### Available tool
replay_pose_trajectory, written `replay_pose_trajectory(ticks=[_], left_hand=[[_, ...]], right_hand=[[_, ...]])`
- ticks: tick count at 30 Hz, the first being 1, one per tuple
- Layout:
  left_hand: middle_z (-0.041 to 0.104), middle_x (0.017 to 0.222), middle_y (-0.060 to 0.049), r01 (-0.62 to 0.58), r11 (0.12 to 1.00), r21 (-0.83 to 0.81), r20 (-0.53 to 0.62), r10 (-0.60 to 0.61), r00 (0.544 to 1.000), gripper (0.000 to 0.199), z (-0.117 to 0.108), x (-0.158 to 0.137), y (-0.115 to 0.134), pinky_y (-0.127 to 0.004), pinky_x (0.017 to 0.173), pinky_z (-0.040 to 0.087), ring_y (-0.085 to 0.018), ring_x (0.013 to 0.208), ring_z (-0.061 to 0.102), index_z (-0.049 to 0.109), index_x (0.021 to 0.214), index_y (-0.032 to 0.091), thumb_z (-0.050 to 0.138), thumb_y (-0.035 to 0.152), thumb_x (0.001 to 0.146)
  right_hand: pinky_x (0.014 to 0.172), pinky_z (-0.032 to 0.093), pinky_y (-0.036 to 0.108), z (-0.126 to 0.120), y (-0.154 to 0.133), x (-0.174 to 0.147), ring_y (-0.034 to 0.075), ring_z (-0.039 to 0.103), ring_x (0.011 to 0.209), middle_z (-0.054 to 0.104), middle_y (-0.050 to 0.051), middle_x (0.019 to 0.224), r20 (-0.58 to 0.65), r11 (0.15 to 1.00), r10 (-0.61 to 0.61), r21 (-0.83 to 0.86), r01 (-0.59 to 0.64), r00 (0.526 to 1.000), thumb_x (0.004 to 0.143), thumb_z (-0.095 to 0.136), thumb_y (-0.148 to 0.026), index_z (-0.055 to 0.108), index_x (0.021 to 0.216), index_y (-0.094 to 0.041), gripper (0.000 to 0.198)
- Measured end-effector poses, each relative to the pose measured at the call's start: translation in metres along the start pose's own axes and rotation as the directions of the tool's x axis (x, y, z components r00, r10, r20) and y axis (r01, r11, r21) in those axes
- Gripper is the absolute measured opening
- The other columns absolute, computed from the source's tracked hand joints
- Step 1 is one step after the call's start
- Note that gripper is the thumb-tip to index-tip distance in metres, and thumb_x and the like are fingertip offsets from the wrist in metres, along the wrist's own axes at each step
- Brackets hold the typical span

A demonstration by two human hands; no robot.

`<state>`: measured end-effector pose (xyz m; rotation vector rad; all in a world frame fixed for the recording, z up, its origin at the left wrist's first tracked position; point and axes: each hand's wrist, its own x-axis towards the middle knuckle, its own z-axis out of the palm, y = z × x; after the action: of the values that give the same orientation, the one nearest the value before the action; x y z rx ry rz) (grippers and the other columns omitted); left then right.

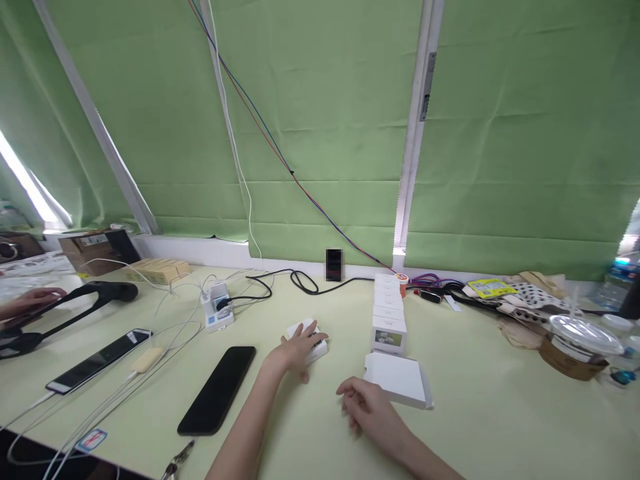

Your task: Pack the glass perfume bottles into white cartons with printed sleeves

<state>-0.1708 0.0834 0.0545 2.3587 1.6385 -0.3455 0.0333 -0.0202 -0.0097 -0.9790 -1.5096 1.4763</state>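
My left hand [298, 344] lies over a small white box [319, 349], its fingers spread across the top and partly covering a dark picture there. The thumb sticks out to the near side of the box. To the right, my right hand [369, 408] hovers low over the table with its fingers curled loosely together, and nothing shows in them. Just beyond it sits a flat white box piece [397, 379], tilted slightly on the tabletop. Behind that piece stands a row of white boxes [389, 323], the nearest with a picture on its front.
Left of my arm are a black phone [217, 390], another phone [100, 360], a white power strip [218, 307] and loose cables. A lidded cup [580, 347] and cloth [535, 300] are at the right. Another person's hand [35, 303] is at the far left, by a black frame [75, 307].
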Motion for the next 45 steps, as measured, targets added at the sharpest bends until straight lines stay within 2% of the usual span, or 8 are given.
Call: replay_pose_trajectory(ticks=[9,12,17,21,26,33,38,45], left_hand=[[0.016,0.156,-0.015,0.001,0.988,0.153,-0.022,0.002,1.0,0.102,0.0,-0.041,0.017,-0.05,0.078,0.052,-0.047,0.125,0.041,0.043,0.13,0.032,0.077,-0.001,0.04],[0.039,0.143,-0.016,-0.09,0.973,0.211,-0.087,0.11,0.99,0.077,0.0,-0.052,0.03,-0.041,0.075,0.053,-0.035,0.104,0.061,0.047,0.126,0.027,0.069,0.003,0.056],[0.059,0.105,-0.011,-0.207,0.938,0.278,-0.376,0.305,0.875,0.053,0.003,-0.059,0.052,-0.042,0.078,0.049,-0.032,0.095,0.057,0.052,0.113,0.02,0.068,0.037,0.065],[0.056,0.108,-0.011,-0.302,0.913,0.274,-0.533,0.406,0.742,0.051,0.014,-0.061,0.064,-0.05,0.101,0.035,-0.034,0.111,0.049,0.05,0.112,0.02,0.065,0.039,0.067],[0.053,0.122,-0.012,-0.451,0.89,0.072,-0.594,0.401,0.698,0.062,0.026,-0.064,0.062,-0.042,0.103,0.036,-0.029,0.114,0.049,0.042,0.119,0.02,0.068,0.037,0.065],[0.061,0.115,-0.014,-0.168,0.948,0.27,-0.792,0.318,0.521,0.05,0.045,-0.063,0.071,-0.047,0.092,0.037,-0.032,0.106,0.054,0.047,0.118,0.018,0.06,0.025,0.07],[0.065,0.112,-0.011,-0.003,0.887,0.461,-0.799,0.417,0.433,0.053,0.057,-0.059,0.084,-0.045,0.089,0.035,-0.03,0.104,0.056,0.051,0.117,0.02,0.052,0.008,0.065],[0.067,0.109,-0.011,0.035,0.868,0.495,-0.813,0.448,0.372,0.041,0.055,-0.063,0.088,-0.045,0.087,0.035,-0.029,0.101,0.058,0.056,0.111,0.02,0.051,0.009,0.072]], right_hand=[[0.052,0.053,0.032,0.009,0.02,0.003,0.011,0.063,0.051,0.056,0.002,0.088,0.013,0.953,0.113,0.283,-0.112,0.994,0.057,0.069,-0.07,0.053,0.097,-0.017,0.068],[0.058,0.055,0.034,0.009,0.02,0.002,0.011,0.064,0.055,0.053,0.008,0.108,-0.028,0.944,0.118,0.314,-0.104,0.993,0.057,0.071,-0.07,0.05,0.108,-0.019,0.076],[0.058,0.055,0.033,0.011,0.019,0.004,0.011,0.063,0.061,0.05,0.011,0.115,-0.124,0.952,0.045,0.305,-0.005,0.991,0.065,0.066,-0.069,0.048,0.117,-0.02,0.073],[0.048,0.05,0.023,0.007,0.013,0.003,0.008,0.056,0.052,0.058,0.003,0.086,-0.183,0.972,-0.077,0.206,0.115,0.98,0.074,0.06,-0.066,0.055,0.111,-0.017,0.061],[0.034,0.044,0.02,0.002,-0.001,-0.008,0.01,0.057,0.053,0.058,0.007,0.097,-0.19,0.99,-0.128,0.031,0.136,0.973,0.082,0.053,-0.06,0.052,0.122,-0.02,0.056],[0.057,0.054,0.028,0.002,-0.016,-0.019,0.02,0.064,0.078,0.06,0.009,0.109,-0.289,0.936,-0.299,-0.277,0.219,0.91,0.088,0.052,-0.044,0.054,0.118,-0.023,0.036],[0.039,0.046,0.025,-0.007,-0.013,-0.015,0.012,0.058,0.05,0.06,0.007,0.106,-0.307,0.964,-0.205,-0.226,0.138,0.929,0.086,0.056,-0.043,0.055,0.102,-0.022,0.026],[0.038,0.047,0.023,-0.012,-0.012,-0.011,0.016,0.059,0.062,0.059,0.004,0.093,-0.332,0.981,-0.175,-0.143,0.134,0.927,0.075,0.066,-0.031,0.058,0.09,-0.022,0.019]])
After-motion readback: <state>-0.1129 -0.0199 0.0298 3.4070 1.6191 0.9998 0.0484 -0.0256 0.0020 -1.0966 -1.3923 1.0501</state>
